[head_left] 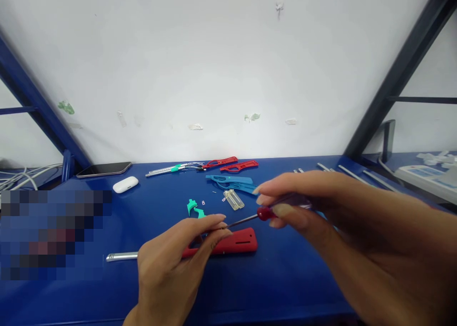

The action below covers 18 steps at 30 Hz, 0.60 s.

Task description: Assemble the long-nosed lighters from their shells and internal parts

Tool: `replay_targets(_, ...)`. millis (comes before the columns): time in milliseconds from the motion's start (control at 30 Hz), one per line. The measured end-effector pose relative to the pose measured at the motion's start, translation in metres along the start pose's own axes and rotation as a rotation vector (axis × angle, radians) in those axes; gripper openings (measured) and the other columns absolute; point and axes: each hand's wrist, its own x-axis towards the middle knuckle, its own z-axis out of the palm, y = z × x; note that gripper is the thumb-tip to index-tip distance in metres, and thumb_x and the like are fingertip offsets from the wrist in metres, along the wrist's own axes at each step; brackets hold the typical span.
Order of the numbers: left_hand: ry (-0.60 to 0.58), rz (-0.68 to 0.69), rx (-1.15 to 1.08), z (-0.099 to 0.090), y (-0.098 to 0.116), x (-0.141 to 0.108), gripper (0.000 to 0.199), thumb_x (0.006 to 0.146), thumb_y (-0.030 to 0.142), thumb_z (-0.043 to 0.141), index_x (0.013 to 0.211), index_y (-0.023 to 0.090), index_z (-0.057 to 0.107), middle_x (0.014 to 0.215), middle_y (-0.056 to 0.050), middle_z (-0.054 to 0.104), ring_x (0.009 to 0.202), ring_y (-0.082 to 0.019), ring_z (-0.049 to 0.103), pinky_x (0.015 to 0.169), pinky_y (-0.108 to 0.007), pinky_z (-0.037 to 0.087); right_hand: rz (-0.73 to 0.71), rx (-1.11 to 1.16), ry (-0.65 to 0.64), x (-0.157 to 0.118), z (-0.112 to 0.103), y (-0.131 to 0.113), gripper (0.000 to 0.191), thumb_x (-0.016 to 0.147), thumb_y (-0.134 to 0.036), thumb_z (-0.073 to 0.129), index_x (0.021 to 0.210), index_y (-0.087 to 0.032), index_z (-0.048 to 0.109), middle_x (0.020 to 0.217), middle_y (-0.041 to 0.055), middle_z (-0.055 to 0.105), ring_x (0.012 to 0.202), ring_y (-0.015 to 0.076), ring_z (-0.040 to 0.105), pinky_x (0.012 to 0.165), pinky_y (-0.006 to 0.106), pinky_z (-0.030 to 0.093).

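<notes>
My right hand [321,221] grips the handle of a screwdriver [264,213], red at its collar and clear behind. Its metal shaft slants down left to the fingertips of my left hand [178,259], which are pinched around the tip end; whether they hold a small part there is hidden. Under my left hand lies a red lighter [237,241] with a silver tube [122,256] sticking out to the left. Just behind are green plastic pieces [192,205] and a clear part [234,199]. Blue shell halves [232,181] lie behind my right fingertips.
Red shell halves [239,166] and silver tubes with a green part [166,170] lie near the wall. A white case [125,184] and a phone [104,169] are at the left. More metal rods [352,174] and a white box [426,181] are at the right.
</notes>
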Motion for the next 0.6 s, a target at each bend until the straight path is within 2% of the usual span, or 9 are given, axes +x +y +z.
replay_targets(167, 0.012, 0.019, 0.014, -0.001, 0.002, 0.003, 0.006, 0.096, 0.027, 0.078, 0.095, 0.031, 0.082, 0.084, 0.007, 0.085, 0.06, -0.016, 0.079, 0.066, -0.023, 0.067, 0.004, -0.006, -0.038, 0.001, -0.003, 0.003, 0.014, 0.104, -0.035, 0.067, 0.108, -0.047, 0.075, 0.09, -0.0135, 0.079, 0.07, 0.0078, 0.074, 0.07, 0.013, 0.062)
replay_targets(333, 0.021, 0.051, -0.002, -0.002, 0.004, 0.004, 0.007, 0.097, 0.028, 0.077, 0.094, 0.032, 0.082, 0.084, 0.007, 0.085, 0.06, -0.016, 0.08, 0.068, -0.023, 0.067, -0.018, 0.001, -0.063, 0.002, -0.007, 0.002, 0.013, 0.105, -0.035, 0.067, 0.106, -0.046, 0.075, 0.092, -0.0116, 0.079, 0.073, 0.0099, 0.076, 0.07, 0.015, 0.063)
replay_targets(600, 0.022, 0.051, 0.045, -0.005, 0.002, -0.001, 0.006, 0.097, 0.031, 0.079, 0.099, 0.035, 0.083, 0.086, 0.008, 0.085, 0.059, -0.017, 0.08, 0.071, -0.024, 0.069, 0.034, 0.095, -0.172, 0.005, -0.016, 0.002, 0.025, 0.11, -0.032, 0.054, 0.112, -0.033, 0.079, 0.104, 0.0036, 0.081, 0.085, 0.0196, 0.079, 0.073, 0.029, 0.067)
